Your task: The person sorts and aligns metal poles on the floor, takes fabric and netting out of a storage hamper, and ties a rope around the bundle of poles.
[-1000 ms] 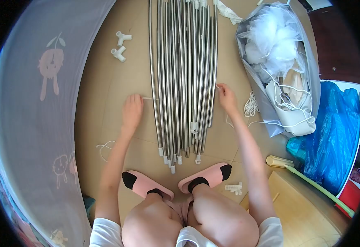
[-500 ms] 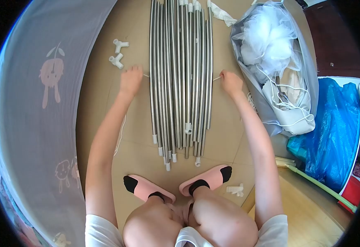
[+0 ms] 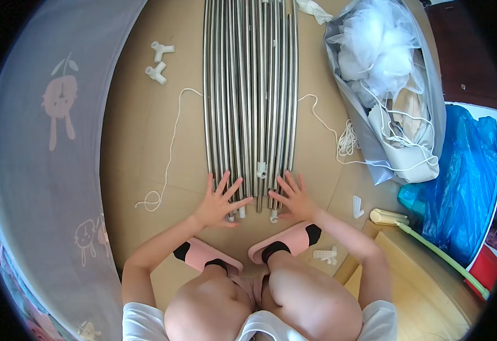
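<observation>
A bundle of metal tubes (image 3: pixel 248 102) lies lengthwise on the floor, some with white plastic ends. My left hand (image 3: pixel 220 202), fingers spread, rests at the lower left end of the tubes. On the lower right end lies my right hand (image 3: pixel 294 199), also spread and holding nothing. Both touch or hover just over the tube ends. A thin white cord (image 3: pixel 174 133) comes out from both sides of the bundle; its middle part is hidden by the tubes. Between the hands, a white connector (image 3: pixel 261 169) sits on one tube.
Two white connectors (image 3: pixel 156 73) lie at the upper left. A grey bag (image 3: pixel 353 108) holds white netting at the right, beside a blue plastic bag (image 3: pixel 464 170). White plastic pieces (image 3: pixel 325 254) are near the right slipper (image 3: pixel 287 241). Grey fabric (image 3: pixel 61 187) hangs at the left.
Both hands have let go of the cord, moved down towards me and inward to the lower tube ends, and opened. The cord now lies loose on both sides.
</observation>
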A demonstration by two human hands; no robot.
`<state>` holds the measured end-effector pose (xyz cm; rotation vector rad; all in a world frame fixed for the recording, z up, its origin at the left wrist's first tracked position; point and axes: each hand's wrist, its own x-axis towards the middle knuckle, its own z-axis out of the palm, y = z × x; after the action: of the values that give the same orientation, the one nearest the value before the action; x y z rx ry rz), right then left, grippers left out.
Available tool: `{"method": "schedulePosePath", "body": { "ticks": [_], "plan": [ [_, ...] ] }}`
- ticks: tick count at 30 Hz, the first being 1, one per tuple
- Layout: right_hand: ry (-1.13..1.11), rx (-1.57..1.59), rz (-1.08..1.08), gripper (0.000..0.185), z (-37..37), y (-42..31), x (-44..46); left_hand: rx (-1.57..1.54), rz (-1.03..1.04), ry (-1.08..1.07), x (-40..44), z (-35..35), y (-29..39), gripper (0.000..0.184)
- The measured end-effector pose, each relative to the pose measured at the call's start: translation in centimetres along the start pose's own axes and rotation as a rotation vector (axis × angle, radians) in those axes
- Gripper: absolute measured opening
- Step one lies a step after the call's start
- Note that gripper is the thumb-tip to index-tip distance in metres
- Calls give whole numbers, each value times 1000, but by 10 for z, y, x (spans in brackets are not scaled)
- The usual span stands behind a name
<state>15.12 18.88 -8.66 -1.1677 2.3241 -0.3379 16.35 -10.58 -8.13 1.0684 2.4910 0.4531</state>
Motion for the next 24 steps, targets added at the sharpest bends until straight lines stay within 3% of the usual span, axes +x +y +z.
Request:
{"method": "schedulePosePath", "body": {
  "ticks": [3,5,7,8,10,12,15,19,20,24],
  "plan": [
    [87,85,79,88,-2,2,1,131,4,98,5,6,-6,82],
    [92,76,87,88,-4,-4,1,28,60,32,-1,-7,4,81],
    [-134,104,35,84,-4,-18,0,-75,114,-31,-7,-4,11,79],
    [-135,101,33,84,1,-21,2,-25,125,-23,-9,6,10,74],
    [47,-41,-77,80,14,-22,7,23,133,-16,-11,21,5,70],
    [117,-6,-46,79,20,-13,11,153,130,241,-8,30,-6,61],
    [174,29,33,78,9,0,15,291,154,237,-6,27,-26,51],
    [71,61,87,76,-31,-2,27,286,153,228,-3,10,-36,51],
    [70,58,89,76,-42,-6,33,119,92,225,-1,5,-33,61],
    [203,105,105,78,-58,-9,69,-24,-72,98,12,-20,-17,75]
  ]
}}
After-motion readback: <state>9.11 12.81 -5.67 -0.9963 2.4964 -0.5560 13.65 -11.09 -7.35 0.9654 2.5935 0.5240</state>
